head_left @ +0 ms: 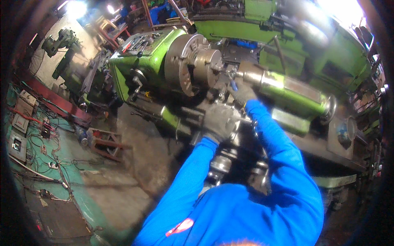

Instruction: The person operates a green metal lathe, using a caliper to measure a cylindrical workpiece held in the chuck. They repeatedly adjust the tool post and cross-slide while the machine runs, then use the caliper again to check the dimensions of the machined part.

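My left hand (221, 121), in a grey glove, lies over the metal carriage of a green lathe, by the tool post (221, 96). Its fingers are curled down and blurred, so what they grip, if anything, is hidden. Further up, my gloved right hand (244, 92) is closed around a small tool with a blue handle (234, 84); its kind is too blurred to tell. That tool's upper end is near the tailstock centre (239, 74). Just left of it, a round steel workpiece (208, 67) sits in the large lathe chuck (177, 64).
The green tailstock (293, 91) with its handwheel (329, 108) extends to the right. Tools lie on the green headstock (154, 46). Another green machine (230, 30) stands behind. A red-brown metal frame (108, 144) and cables with electrical boxes (20, 123) are at left.
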Action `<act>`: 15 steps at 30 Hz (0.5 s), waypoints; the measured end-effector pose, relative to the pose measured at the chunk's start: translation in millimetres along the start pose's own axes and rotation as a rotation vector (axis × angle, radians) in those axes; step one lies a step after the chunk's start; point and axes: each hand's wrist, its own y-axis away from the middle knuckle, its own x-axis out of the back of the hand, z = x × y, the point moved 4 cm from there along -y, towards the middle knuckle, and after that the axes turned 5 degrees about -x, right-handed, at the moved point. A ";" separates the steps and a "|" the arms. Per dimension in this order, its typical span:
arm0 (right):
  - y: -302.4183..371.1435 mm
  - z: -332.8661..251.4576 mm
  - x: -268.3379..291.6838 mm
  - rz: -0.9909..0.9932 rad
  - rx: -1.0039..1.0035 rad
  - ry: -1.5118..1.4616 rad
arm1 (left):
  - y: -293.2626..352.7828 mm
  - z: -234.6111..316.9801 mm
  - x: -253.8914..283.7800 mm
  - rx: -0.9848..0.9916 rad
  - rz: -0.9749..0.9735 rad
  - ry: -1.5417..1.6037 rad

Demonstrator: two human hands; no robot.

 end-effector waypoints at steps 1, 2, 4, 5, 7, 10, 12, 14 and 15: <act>2.1 -2.5 1.1 -0.016 -0.013 0.003 | 0.9 -1.5 -0.9 -0.012 0.019 0.004; 4.0 -5.1 1.6 -0.032 -0.027 0.005 | 2.8 -2.6 -1.5 -0.023 0.038 0.008; 2.9 -2.6 3.1 -0.036 -0.036 0.002 | -0.8 -0.9 -1.1 0.006 -0.038 0.016; 0.7 0.6 2.2 -0.031 -0.028 -0.005 | -2.1 -0.4 -1.6 0.021 -0.076 0.019; 0.3 0.7 0.9 -0.025 -0.017 -0.010 | -2.1 0.1 -1.0 0.008 -0.009 -0.003; 3.0 -1.3 2.1 -0.021 -0.028 -0.004 | -2.8 2.1 1.3 0.008 0.010 -0.011; 6.8 -3.2 5.2 -0.022 -0.051 -0.004 | -2.4 1.7 1.3 0.003 0.004 -0.008; 6.5 -1.8 4.6 -0.041 -0.046 -0.019 | -0.4 -1.5 -1.3 -0.013 0.005 -0.006; 6.4 -0.3 4.7 -0.050 -0.045 -0.026 | -0.6 -1.0 -1.6 -0.007 0.002 -0.006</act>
